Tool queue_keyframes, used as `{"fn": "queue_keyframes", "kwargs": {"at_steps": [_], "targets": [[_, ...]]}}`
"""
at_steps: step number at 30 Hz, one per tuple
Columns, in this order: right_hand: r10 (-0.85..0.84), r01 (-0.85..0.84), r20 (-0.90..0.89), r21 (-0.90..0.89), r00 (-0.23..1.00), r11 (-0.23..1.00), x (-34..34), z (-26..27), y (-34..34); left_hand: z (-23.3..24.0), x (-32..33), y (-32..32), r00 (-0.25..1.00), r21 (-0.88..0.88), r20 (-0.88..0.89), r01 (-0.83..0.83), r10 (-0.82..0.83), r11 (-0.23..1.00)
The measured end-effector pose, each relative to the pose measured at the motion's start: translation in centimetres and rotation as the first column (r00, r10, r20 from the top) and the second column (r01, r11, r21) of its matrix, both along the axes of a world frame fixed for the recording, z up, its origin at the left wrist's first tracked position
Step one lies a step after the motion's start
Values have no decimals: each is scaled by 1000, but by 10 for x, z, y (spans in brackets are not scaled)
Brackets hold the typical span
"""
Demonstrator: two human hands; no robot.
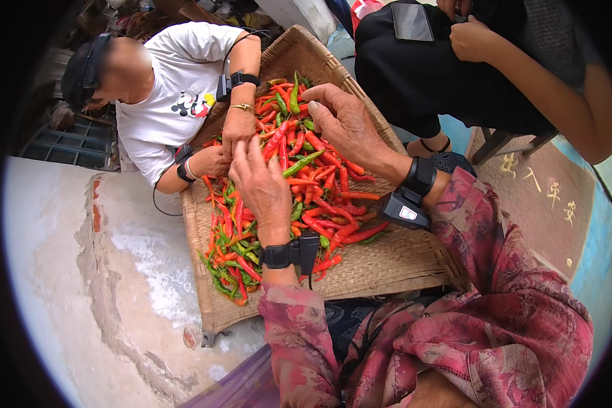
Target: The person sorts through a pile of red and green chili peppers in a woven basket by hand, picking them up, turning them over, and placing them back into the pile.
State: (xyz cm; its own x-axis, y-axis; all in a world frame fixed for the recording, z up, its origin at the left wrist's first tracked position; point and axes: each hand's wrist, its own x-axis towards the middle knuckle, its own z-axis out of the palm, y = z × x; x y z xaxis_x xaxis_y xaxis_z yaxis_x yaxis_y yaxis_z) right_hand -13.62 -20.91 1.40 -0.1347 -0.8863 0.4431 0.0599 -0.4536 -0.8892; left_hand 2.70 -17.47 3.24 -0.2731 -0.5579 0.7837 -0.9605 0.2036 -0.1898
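Note:
Red, orange and green chili peppers (331, 178) lie heaped in a woven bamboo tray (387, 273) before me. My left hand (262, 188) is over the left part of the heap, back of the hand up, with its fingers close to a co-worker's hands (237, 132). What lies under its fingertips is hidden. Above the far right of the pile is my right hand (344, 122), thumb and index finger slightly apart, with no pepper visible between them. A long green chili pepper (303, 163) rests on the red ones between my hands.
A co-worker in a white shirt (183, 76) leans over the tray's far left side. At the right another person (489, 51) sits on a stool (510, 145), a phone (412, 22) on the lap. A worn plastered wall (148, 270) stands left; a mat bearing writing (535, 204) lies right.

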Motion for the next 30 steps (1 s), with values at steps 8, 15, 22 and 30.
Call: {"fn": "queue_keyframes", "kwargs": {"at_steps": [8, 15, 22, 30], "targets": [[13, -11, -77, 18, 997, 1000, 0, 8, 9, -67, -56, 6, 965, 627, -13, 212, -262, 750], [49, -56, -145, -43, 988, 998, 3, 5, 13, -77, -63, 6, 984, 659, 115, 25, -133, 752], [48, -64, -170, -90, 984, 994, 2, 1, 9, -67, -64, 22, 992, 808, -80, 120, -96, 577], [75, -93, -172, -95, 982, 991, 1, 1, 10, -46, -42, 35, 877, 629, -480, 337, 9, 701]]}}
